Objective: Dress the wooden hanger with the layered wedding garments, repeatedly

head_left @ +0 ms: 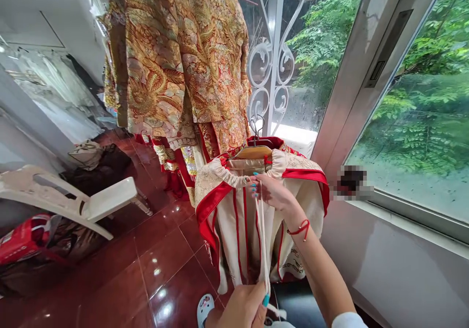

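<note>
In the head view a cream garment [227, 220] with red trim and gold embroidery hangs from a hanger with a wooden bar [252, 152]. Its top edge is gathered along a drawstring. My right hand [271, 191], wearing a red string bracelet [302, 229], pinches the drawstring close to the gathered edge. Two strands of the cream drawstring [263, 240] run taut down to my left hand [244, 306]. That hand is closed around them low in the picture, with loose ends beyond the thumb.
Behind the garment hang gold-and-red embroidered jackets [157, 74]. A window [421, 137] with a sill is at the right, near a white scrolled metal grille [264, 64]. A white chair [110, 198] and a red bag [25, 237] stand left on the tiled floor [161, 259].
</note>
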The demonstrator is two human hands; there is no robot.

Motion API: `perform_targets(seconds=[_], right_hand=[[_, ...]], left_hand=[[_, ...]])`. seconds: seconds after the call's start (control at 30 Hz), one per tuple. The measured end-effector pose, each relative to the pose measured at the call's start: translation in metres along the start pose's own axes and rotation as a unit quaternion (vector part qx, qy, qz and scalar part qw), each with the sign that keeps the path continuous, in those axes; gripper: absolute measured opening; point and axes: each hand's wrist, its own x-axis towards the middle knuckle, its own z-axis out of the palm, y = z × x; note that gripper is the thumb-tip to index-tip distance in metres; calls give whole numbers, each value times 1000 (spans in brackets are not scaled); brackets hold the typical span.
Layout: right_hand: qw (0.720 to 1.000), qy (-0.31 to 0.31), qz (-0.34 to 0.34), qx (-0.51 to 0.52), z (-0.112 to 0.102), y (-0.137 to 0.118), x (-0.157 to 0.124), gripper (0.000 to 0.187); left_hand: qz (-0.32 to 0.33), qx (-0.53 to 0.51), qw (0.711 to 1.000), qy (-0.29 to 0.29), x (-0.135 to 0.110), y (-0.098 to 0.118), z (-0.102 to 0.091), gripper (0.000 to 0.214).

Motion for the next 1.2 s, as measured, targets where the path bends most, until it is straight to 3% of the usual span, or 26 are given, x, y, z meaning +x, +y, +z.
perform_targets(seconds=[0.07, 0.13, 0.2, 0.27, 0.33, 0.4, 0.5, 0.57, 0.63, 0.73, 0.8, 0.97, 1.07, 1.2], right_hand=[[1000, 22, -10, 12, 1, 11, 1, 46], [998, 57, -33, -5, 1, 22, -1, 46], [996, 73, -42, -29, 1, 29, -2, 42], [994, 80, -46, -53, 0, 32, -3, 38], [992, 86, -52, -76, 0, 30, -4, 35], [991, 84, -52, -85, 1, 27, -5, 33], [993, 64, -39, -87, 2, 22, -8, 32], [992, 48, -34, -115, -1, 18, -10, 30], [981, 33, -33, -188, -6, 12, -14, 28], [936, 50, -60, -344, -18, 0, -22, 31], [909, 71, -84, -403, -25, -8, -27, 34], [886, 80, -120, -441, -32, -12, -31, 32], [887, 85, -130, -435, -30, -10, -29, 29], [902, 89, -139, -399, -25, -10, -27, 32]], left_hand=[[3, 38, 999, 34, 4, -5, -11, 29], [28, 82, 989, 119, 13, -3, -38, 28], [70, 139, 957, 245, 27, 4, -81, 32], [118, 219, 905, 346, 47, 14, -133, 36], [175, 320, 873, 324, 73, 24, -185, 38], [222, 389, 862, 237, 102, 32, -227, 37], [274, 436, 848, 125, 136, 40, -263, 23], [293, 454, 838, 77, 150, 46, -273, 13], [305, 462, 833, 28, 157, 53, -277, 17], [306, 432, 848, -28, 160, 61, -284, 22], [292, 387, 874, -35, 158, 64, -289, 23], [250, 253, 935, 9, 153, 62, -296, 31], [235, 219, 947, 23, 154, 62, -295, 33], [205, 199, 958, -9, 161, 70, -292, 37]])
